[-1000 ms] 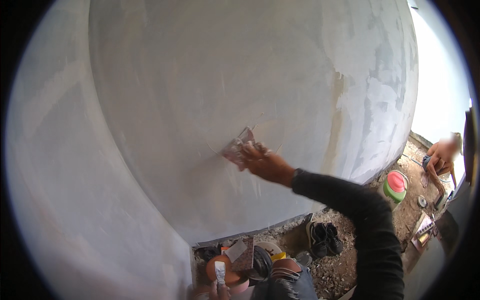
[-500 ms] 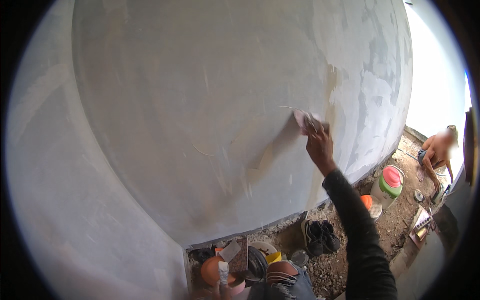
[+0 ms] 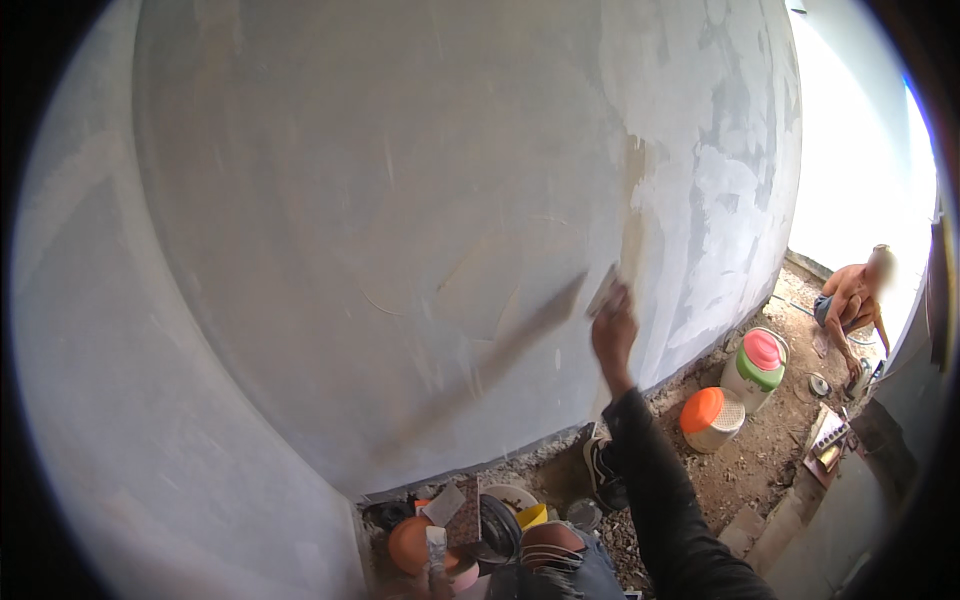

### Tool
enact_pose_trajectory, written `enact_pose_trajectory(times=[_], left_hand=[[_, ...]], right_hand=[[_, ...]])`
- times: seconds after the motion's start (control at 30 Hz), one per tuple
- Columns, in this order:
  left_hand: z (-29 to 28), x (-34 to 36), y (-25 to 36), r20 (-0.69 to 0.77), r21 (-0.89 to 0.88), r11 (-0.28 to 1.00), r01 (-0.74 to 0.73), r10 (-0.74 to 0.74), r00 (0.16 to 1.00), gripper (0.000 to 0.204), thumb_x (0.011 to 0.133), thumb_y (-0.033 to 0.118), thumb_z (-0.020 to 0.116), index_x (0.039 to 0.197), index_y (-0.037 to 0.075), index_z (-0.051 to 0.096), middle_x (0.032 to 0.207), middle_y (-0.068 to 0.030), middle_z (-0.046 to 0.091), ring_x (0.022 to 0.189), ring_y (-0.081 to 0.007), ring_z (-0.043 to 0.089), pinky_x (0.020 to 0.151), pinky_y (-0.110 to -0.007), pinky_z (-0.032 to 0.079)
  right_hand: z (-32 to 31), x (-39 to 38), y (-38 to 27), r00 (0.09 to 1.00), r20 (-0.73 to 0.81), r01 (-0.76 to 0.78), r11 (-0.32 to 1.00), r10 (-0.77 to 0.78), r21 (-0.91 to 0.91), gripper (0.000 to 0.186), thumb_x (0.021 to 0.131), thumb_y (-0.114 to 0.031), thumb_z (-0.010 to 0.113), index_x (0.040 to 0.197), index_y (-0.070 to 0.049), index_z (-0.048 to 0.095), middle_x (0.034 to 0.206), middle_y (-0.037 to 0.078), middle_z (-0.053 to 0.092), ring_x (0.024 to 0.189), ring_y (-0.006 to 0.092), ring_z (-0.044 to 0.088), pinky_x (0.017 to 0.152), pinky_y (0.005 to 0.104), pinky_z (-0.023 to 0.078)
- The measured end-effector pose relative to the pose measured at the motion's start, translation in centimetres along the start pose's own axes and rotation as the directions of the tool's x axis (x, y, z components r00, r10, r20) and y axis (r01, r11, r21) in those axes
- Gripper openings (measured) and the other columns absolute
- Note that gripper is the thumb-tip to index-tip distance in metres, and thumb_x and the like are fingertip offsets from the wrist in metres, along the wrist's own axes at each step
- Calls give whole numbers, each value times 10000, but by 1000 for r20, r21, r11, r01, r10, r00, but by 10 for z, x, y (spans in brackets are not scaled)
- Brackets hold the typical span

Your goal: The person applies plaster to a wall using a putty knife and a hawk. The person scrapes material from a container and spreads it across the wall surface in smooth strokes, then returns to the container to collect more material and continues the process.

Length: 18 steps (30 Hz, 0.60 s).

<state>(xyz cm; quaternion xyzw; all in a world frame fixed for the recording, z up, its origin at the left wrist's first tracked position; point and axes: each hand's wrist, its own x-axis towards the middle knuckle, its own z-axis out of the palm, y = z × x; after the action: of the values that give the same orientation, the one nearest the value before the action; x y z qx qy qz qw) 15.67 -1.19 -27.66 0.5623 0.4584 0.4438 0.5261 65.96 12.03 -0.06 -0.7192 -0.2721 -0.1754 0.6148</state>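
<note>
Head cam: R hand [image 3: 614,318] grips flat scraper [image 3: 603,287] at 3 o'clock, close to grey wall [image 3: 420,170], contact unclear. L hand [image 3: 438,581] grips putty knife [image 3: 436,544], 6 o'clock, by orange bowl [image 3: 405,546]. Orange-topped tub [image 3: 712,420] approx 4 o'clock.

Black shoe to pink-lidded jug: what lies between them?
In the head view, an orange-topped tub is between them; the dark right sleeve also crosses the gap.

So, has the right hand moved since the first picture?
Yes: the right hand has moved rightward across the wall, much closer to the tan vertical streak on it.
</note>
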Motion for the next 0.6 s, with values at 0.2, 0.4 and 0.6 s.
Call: enact_pose_trajectory(times=[0.2,0.4,0.6], left_hand=[[-22,14,-60,-1,8,998,-57,57,998,388,1064,371,509,1259,42,570,774,8,555,624,-98,491,551,-279,420],[-24,1,-39,-17,29,1000,-7,8,1000,423,1069,371,524,1368,71,522,801,17,544,625,-74,477,549,-252,415],[-28,-5,-18,13,-156,985,76,-75,997,376,1067,317,521,1353,73,532,781,9,539,615,-75,479,531,-249,412]], right_hand=[[1,110,-129,949,-222,209,973,-226,-97,577,875,-78,552,1450,-126,537,1249,160,676,1057,385,660,909,477,522],[56,10,-264,687,-51,727,685,-725,53,461,869,-17,544,1304,-135,640,1166,123,625,1123,337,587,878,454,546],[76,-121,-177,-48,365,990,4,-930,141,456,953,-145,555,1406,-98,564,1353,138,563,1267,315,515,1056,546,457]])
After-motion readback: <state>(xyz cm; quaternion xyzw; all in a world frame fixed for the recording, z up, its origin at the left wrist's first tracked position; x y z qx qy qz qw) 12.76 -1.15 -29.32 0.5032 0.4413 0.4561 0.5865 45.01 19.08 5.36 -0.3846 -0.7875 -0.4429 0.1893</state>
